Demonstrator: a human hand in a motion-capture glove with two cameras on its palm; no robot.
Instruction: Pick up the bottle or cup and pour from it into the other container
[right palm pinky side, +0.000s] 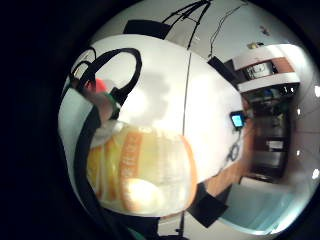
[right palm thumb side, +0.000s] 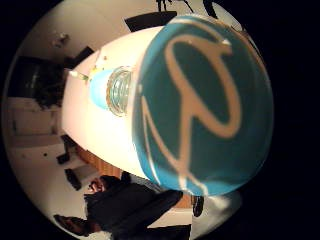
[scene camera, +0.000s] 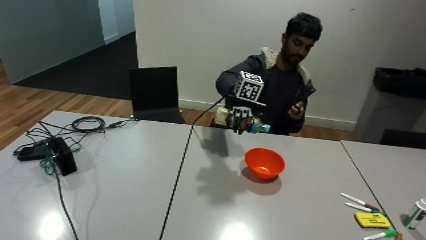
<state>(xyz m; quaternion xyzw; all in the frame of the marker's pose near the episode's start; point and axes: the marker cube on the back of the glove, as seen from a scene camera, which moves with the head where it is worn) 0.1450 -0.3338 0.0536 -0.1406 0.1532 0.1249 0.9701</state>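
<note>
My gloved right hand (scene camera: 241, 119) grips a bottle (scene camera: 223, 118) and holds it lying on its side in the air above the far part of the table (scene camera: 120, 190). The blue cap (scene camera: 264, 128) points toward the side of the orange bowl (scene camera: 264, 163). That bowl stands on the table below and slightly nearer than the hand. Close to the palm, the thumb side view shows the bottle's teal label (right palm thumb side: 200, 100), clear threaded neck (right palm thumb side: 120, 91) and blue cap (right palm thumb side: 98, 90). The little finger side view shows its yellowish body with an orange band (right palm pinky side: 145, 170).
Markers (scene camera: 359, 202) and a yellow pad (scene camera: 371, 219) lie at the front right, with a small container (scene camera: 416, 212) at the right edge. A black box (scene camera: 61, 156) with cables sits at the left. A black chair (scene camera: 154, 93) stands behind the table.
</note>
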